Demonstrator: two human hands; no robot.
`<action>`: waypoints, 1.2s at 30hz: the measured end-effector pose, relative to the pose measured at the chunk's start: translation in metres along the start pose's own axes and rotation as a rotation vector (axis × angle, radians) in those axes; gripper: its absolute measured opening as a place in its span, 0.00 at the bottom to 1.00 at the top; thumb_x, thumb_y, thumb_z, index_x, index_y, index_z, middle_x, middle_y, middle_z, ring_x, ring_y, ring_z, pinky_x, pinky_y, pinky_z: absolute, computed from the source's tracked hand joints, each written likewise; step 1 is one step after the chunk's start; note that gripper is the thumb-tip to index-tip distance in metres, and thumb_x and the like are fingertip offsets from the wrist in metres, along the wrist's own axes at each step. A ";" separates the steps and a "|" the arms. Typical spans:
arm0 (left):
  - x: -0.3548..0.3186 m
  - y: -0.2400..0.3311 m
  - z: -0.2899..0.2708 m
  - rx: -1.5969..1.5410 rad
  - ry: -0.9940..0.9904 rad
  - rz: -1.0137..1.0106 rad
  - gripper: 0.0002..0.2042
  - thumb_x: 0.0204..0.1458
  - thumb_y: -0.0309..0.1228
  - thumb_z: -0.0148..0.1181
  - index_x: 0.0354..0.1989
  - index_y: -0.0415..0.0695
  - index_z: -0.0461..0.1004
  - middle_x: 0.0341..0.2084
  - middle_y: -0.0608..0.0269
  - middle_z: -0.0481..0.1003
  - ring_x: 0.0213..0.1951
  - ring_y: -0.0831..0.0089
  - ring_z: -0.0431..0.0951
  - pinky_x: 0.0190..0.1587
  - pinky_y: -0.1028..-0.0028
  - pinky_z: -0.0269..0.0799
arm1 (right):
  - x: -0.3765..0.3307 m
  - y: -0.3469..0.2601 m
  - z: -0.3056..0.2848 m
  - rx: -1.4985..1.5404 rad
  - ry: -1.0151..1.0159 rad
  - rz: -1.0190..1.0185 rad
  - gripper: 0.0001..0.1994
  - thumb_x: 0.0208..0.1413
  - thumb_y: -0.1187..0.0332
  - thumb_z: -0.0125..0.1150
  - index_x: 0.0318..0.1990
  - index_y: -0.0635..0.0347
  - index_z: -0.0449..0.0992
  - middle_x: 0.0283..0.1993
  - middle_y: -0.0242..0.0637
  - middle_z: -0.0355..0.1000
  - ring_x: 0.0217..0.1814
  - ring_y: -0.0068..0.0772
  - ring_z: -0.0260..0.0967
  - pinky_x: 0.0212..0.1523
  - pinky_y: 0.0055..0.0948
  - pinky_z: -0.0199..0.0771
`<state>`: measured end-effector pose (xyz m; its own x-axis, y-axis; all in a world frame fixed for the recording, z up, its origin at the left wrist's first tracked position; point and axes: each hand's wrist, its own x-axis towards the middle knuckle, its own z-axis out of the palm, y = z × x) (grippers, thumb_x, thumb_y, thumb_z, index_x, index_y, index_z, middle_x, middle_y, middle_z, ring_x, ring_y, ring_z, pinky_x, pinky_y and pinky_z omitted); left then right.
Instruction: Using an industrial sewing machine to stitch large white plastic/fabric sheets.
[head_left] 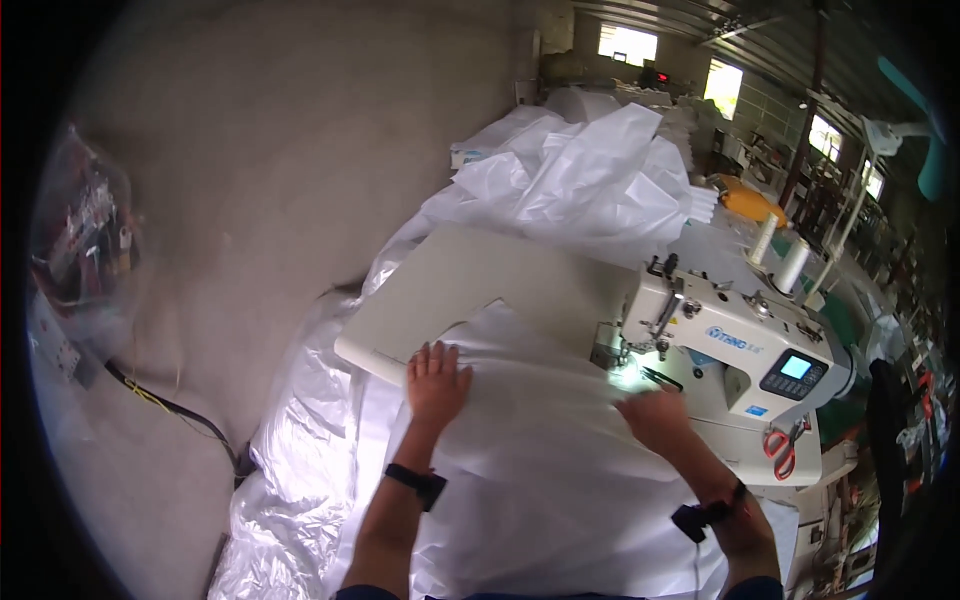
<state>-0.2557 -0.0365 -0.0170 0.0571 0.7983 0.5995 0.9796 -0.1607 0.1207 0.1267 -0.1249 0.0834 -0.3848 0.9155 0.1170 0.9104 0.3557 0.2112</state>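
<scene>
In the head view, a sheet of white fabric (540, 440) is seen spread over the pale sewing table (470, 275) and draped down over its near edge toward the person. The left hand (437, 380) is laid flat on the fabric near the table's left front corner, palm down, with the fingers extended and slightly spread; nothing is gripped. The right hand (655, 418) is pressed on the fabric just in front of the needle area, with the fingers pointed toward the lit spot under the machine head; whether the fingers are pinching the cloth or only lying on it cannot be told. A dark band is worn on each wrist.

The white industrial sewing machine (735, 345) is set on the right part of the table, with a small control panel (795, 372) showing a blue screen on its front. The fabric's far edge is brought up to the needle area (632, 362), where a bright lamp is lit. Red-handled scissors (782, 448) are laid on the table to the right of the machine, well apart from the right hand. Two white thread cones (780, 250) are stood upright behind the machine. A large heap of white crumpled material (590, 175) is piled beyond the table, and more glossy white material (290, 450) is spilled over the floor at the left, beside a dark cable (175, 410).
</scene>
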 end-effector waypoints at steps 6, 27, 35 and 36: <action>-0.001 0.023 -0.008 -0.110 0.036 -0.093 0.24 0.55 0.46 0.54 0.57 0.46 0.71 0.58 0.51 0.68 0.62 0.50 0.64 0.64 0.51 0.54 | 0.224 -0.145 0.044 0.477 -0.032 0.201 0.25 0.61 0.49 0.48 0.58 0.58 0.69 0.62 0.51 0.66 0.64 0.54 0.63 0.61 0.57 0.61; -0.133 -0.211 0.200 0.253 -0.615 -0.241 0.15 0.53 0.26 0.49 0.49 0.51 0.73 0.41 0.57 0.75 0.44 0.55 0.76 0.43 0.62 0.75 | 0.286 -0.164 0.086 0.159 0.185 -0.055 0.28 0.63 0.52 0.48 0.67 0.55 0.60 0.71 0.51 0.53 0.75 0.52 0.46 0.71 0.54 0.43; -0.191 -0.319 0.241 -0.134 -0.224 -1.183 0.29 0.43 0.52 0.67 0.49 0.46 0.72 0.47 0.56 0.73 0.46 0.53 0.73 0.46 0.55 0.70 | 0.281 -0.168 0.084 0.255 0.395 -0.151 0.26 0.59 0.56 0.54 0.61 0.58 0.66 0.64 0.52 0.63 0.68 0.54 0.56 0.64 0.60 0.54; -0.206 -0.336 0.248 -0.138 -0.330 -1.101 0.27 0.47 0.48 0.65 0.52 0.45 0.71 0.43 0.57 0.76 0.42 0.54 0.75 0.44 0.57 0.71 | 0.281 -0.168 0.083 0.250 0.395 -0.152 0.25 0.58 0.55 0.54 0.59 0.59 0.68 0.63 0.52 0.63 0.68 0.55 0.57 0.63 0.61 0.55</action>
<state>-0.5483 -0.0029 -0.3775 -0.7466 0.6550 -0.1168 0.5023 0.6700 0.5467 -0.1216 0.0880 0.0002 -0.5004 0.7254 0.4727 0.8292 0.5586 0.0205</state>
